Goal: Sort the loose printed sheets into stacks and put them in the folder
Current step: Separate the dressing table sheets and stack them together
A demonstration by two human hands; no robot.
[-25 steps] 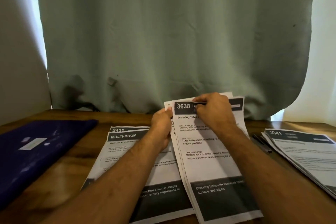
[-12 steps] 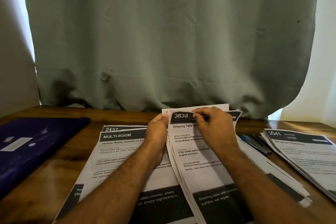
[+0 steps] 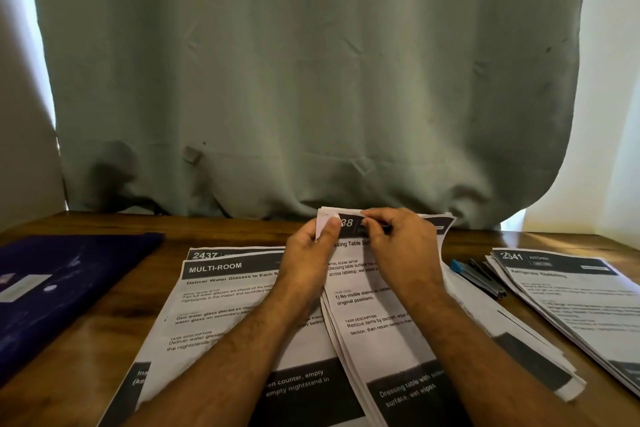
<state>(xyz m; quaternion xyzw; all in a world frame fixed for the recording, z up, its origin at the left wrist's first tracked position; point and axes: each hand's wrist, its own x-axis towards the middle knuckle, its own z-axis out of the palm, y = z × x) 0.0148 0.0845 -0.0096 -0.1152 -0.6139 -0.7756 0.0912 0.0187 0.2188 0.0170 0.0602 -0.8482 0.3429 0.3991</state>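
1. The left hand [image 3: 310,255] covers the first digits of the number on the held sheets [image 3: 377,326], so only "38" reads; its thumb hides the corner it pinches.
2. The right hand [image 3: 403,246] covers the end of the heading "Dressing Table Su…" and the ends of the text lines beneath it.
3. Both forearms hide the middle of the MULTI-ROOM stack [image 3: 221,305], cutting its sentences short.
4. The right stack [image 3: 571,291] is blurred: "KITCHEN" reads, the number's second digit cannot be told, and the right edge of the frame cuts it.
5. The dark blue folder [image 3: 65,291] runs off the left edge; its label is unreadable.
6. The pens [image 3: 479,277] lie partly under paper.
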